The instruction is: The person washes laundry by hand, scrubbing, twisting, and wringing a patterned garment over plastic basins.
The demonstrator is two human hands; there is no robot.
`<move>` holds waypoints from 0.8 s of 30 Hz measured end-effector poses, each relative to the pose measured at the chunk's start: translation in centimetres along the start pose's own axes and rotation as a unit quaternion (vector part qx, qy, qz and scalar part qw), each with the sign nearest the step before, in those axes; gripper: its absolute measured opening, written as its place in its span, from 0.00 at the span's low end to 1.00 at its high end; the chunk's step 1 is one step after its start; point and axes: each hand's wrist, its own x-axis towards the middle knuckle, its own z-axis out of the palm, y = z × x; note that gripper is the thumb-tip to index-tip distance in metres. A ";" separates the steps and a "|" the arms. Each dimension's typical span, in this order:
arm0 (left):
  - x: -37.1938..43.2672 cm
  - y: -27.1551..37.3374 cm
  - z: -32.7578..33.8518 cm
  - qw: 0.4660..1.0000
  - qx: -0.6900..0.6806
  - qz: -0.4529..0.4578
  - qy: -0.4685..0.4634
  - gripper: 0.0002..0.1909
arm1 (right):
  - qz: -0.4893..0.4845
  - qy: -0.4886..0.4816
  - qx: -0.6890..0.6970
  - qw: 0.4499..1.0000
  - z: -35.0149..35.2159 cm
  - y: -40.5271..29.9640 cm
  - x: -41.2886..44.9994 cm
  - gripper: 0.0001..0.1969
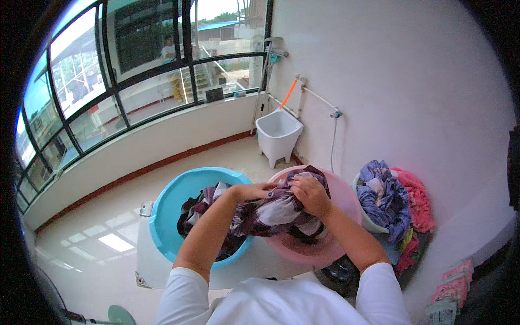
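Observation:
A purple, white and dark plaid cloth (276,209) lies bunched across two round plastic basins, a light blue one (162,227) on the left and a pink one (345,191) on the right. Part of the cloth rests inside each basin. My left hand (254,191) lies over the top of the bunched cloth, its fingers reaching to the right; whether it grips is hard to see. My right hand (310,194) is closed on the cloth above the pink basin. Both hands have dark blue nails. The cloth hides most of the fingertips.
Right of the pink basin stands a tub heaped with blue patterned cloth (384,195), with pink-red cloth (412,195) beside it. A white mop sink (279,130) stands at the wall under an orange hose (288,94). Packets (451,288) are at the lower right.

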 end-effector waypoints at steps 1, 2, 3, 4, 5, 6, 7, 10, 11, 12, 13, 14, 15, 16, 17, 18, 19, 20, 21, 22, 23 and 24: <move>0.5 -0.6 0.2 1.000 0.000 0.001 -0.005 0.51 | -0.015 0.019 -0.004 1.000 -0.8 -0.2 0.4 0.09; 0.9 -1.3 0.3 0.999 -0.028 0.036 -0.015 0.53 | -0.013 0.016 -0.006 1.000 -1.2 0.1 0.4 0.09; 1.1 -1.5 0.3 0.996 -0.056 0.067 -0.026 0.54 | -0.012 0.008 -0.038 0.999 -1.5 0.3 0.4 0.10; 0.9 -1.1 0.2 0.997 -0.079 0.010 -0.017 0.55 | -0.011 -0.001 -0.068 0.998 -1.6 0.6 0.4 0.11; 1.1 -1.7 0.1 0.997 -0.080 0.008 -0.021 0.55 | -0.006 -0.003 -0.069 0.998 -1.7 0.8 0.3 0.11; 0.8 -2.5 -0.1 0.999 -0.018 -0.010 -0.044 0.56 | -0.020 -0.011 -0.099 0.995 -1.5 0.8 0.5 0.12; 0.9 -3.1 -0.2 0.996 0.044 -0.026 -0.067 0.56 | -0.035 -0.020 -0.129 0.991 -1.3 1.1 0.7 0.13; 0.6 0.7 3.7 0.998 -0.001 -0.029 -0.060 0.52 | -0.017 -0.065 -0.147 0.987 -0.4 2.1 0.2 0.12; 0.6 0.1 3.6 0.999 -0.019 -0.024 -0.030 0.51 | -0.011 -0.078 -0.161 0.984 0.1 2.2 0.4 0.12; 1.0 -0.3 3.6 1.000 -0.001 -0.021 -0.010 0.48 | -0.033 -0.057 -0.178 0.982 0.6 2.4 0.8 0.10; 1.1 -0.5 3.4 1.000 -0.001 -0.020 -0.007 0.48 | -0.036 -0.056 -0.176 0.982 1.1 2.5 1.0 0.10; 1.2 -0.8 3.2 0.999 0.026 -0.040 0.021 0.46 | -0.010 -0.081 -0.182 0.980 1.4 2.6 1.3 0.09; 1.3 -0.9 3.2 0.996 0.051 -0.060 0.048 0.45 | 0.016 -0.107 -0.187 0.976 1.8 2.6 1.4 0.08; 1.4 0.6 4.0 0.996 0.050 -0.060 0.045 0.45 | 0.018 -0.109 -0.188 0.976 1.9 3.1 1.4 0.08; 1.2 3.2 5.8 0.993 0.087 -0.047 0.071 0.47 | 0.050 -0.158 -0.201 0.965 1.7 3.4 1.0 0.07; 0.9 4.7 6.6 0.986 0.127 -0.031 0.102 0.50 | 0.077 -0.203 -0.213 0.953 1.8 3.6 1.2 0.07; 1.0 4.5 6.7 0.986 0.127 -0.030 0.101 0.50 | 0.077 -0.204 -0.214 0.952 2.0 3.4 1.1 0.07; 1.1 4.1 6.9 0.957 0.231 -0.048 0.167 0.51 | 0.110 -0.237 -0.220 0.940 2.1 3.1 0.8 0.07; 1.3 3.6 7.0 0.913 0.332 -0.063 0.230 0.52 | 0.143 -0.270 -0.227 0.925 2.3 2.9 0.9 0.07; 1.6 3.1 7.5 0.852 0.424 -0.109 0.286 0.46 | 0.257 -0.374 -0.180 0.872 1.6 1.8 2.2 0.07; 1.6 2.9 7.4 0.852 0.421 -0.111 0.289 0.46 | 0.254 -0.376 -0.178 0.873 0.9 1.3 2.7 0.07; 1.8 3.4 7.8 0.816 0.473 -0.128 0.308 0.39 | 0.265 -0.361 -0.120 0.886 -0.3 1.2 2.6 0.09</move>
